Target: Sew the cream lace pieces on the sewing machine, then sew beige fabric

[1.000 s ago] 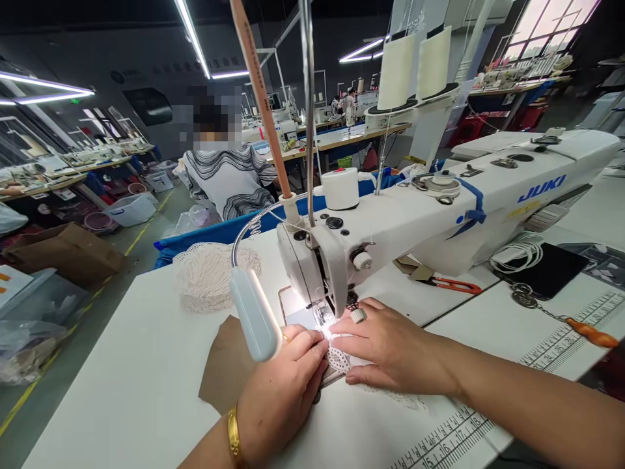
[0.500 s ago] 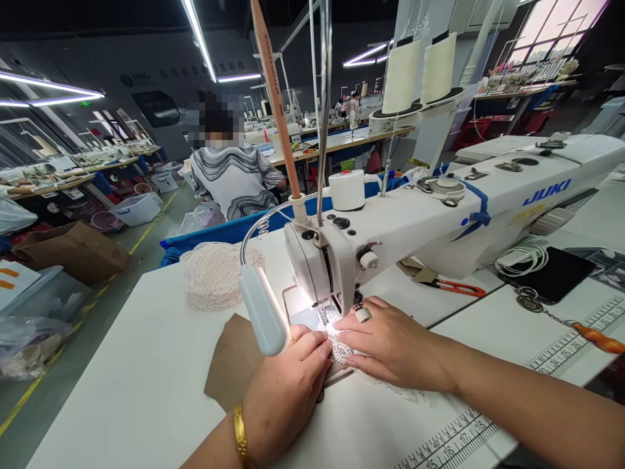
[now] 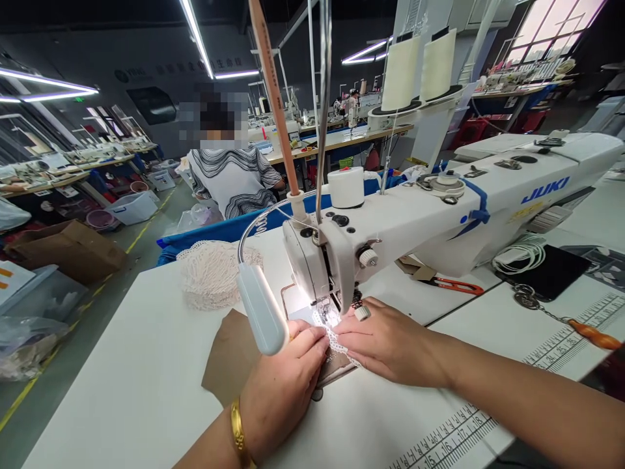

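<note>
White lace trim [image 3: 336, 343] runs under the brightly lit presser foot [image 3: 326, 314] of a white sewing machine [image 3: 410, 225]. My left hand [image 3: 288, 368], with a gold bangle on its wrist, has its thumb and fingertips closed at the trim's left edge. From the right, my right hand [image 3: 390, 339] holds the trim under its fingers, close to the needle area. A brown piece of material [image 3: 229, 358] lies flat beside my left hand and partly behind the lamp head [image 3: 262, 311]. My left hand's lower fingers are hidden.
A heap of cream lace [image 3: 215, 273] lies on the white table [image 3: 122, 365], left of the machine. Orange-handled snips [image 3: 454, 285], a coiled white cable [image 3: 520, 255] and a keyring [image 3: 526, 298] are at the right. Another person [image 3: 232, 176] sits beyond the blue cloth edge.
The lace trim has shifted at the foot: its rounded scallop between my hands and the loose length below my right hand no longer show. Both hands stay nearly in place.
</note>
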### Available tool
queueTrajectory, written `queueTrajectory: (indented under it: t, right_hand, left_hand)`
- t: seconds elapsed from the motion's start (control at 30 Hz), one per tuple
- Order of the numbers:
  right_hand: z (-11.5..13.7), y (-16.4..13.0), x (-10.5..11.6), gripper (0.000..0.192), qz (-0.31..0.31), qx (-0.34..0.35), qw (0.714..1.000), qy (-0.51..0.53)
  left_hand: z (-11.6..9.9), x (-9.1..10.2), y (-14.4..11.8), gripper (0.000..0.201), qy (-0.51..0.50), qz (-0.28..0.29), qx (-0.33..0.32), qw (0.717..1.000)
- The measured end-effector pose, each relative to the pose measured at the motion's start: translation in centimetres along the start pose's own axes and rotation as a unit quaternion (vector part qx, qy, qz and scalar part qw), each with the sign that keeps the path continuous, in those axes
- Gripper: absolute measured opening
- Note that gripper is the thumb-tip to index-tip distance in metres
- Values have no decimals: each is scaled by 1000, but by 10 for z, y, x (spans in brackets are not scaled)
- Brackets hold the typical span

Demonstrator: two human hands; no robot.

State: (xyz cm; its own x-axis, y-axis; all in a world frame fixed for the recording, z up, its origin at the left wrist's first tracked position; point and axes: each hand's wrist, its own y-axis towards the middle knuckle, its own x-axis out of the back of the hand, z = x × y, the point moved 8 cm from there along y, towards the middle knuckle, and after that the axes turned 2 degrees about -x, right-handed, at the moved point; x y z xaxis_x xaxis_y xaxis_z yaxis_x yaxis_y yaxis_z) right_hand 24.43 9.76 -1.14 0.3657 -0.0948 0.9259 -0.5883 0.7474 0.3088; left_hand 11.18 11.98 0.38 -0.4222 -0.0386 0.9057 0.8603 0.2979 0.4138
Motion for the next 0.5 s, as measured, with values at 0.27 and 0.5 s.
queueTrajectory:
  t: [0.27,0.5]
  right_hand:
    - [0,0,-1,16,3,-5,1000,0]
    - [-2,1,-1,16,1,-7,1000,0]
  left_hand:
    - [-4,1,2,30,-4,6,-8,1000]
    - [-3,1,2,28,3,0,-11,1000]
